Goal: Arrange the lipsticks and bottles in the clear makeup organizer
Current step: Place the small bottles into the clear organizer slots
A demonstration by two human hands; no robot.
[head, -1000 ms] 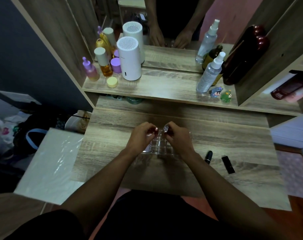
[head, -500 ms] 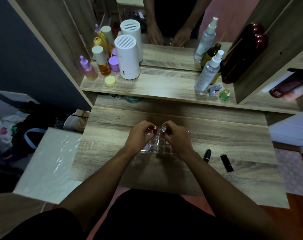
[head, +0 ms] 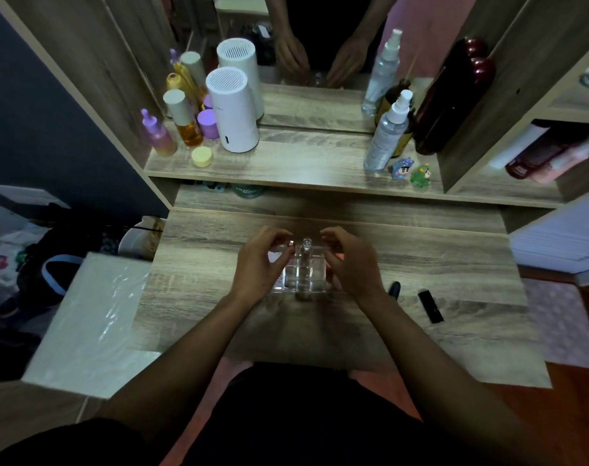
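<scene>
The clear makeup organizer (head: 303, 279) sits mid-table between my hands. A small clear bottle (head: 306, 246) stands upright in its back row. Just left of it is a red-topped lipstick (head: 290, 244), pinched between the fingertips and thumb of my left hand (head: 257, 265). My right hand (head: 352, 264) hovers at the organizer's right side with fingers curled and apart, clear of the bottle and holding nothing. Two black lipsticks (head: 394, 289) (head: 430, 306) lie on the table to the right of my right wrist.
The raised shelf behind holds a white cylinder device (head: 234, 112), purple and amber bottles (head: 185, 119), a yellow jar (head: 202, 156), spray bottles (head: 389, 132) and two small figurines (head: 410, 169). A mirror stands behind it. A white box (head: 84, 317) sits left of the table.
My hands have drawn apart. The right hand has let go of the clear bottle, which now stands in the organizer. The left hand still has the red-topped lipstick.
</scene>
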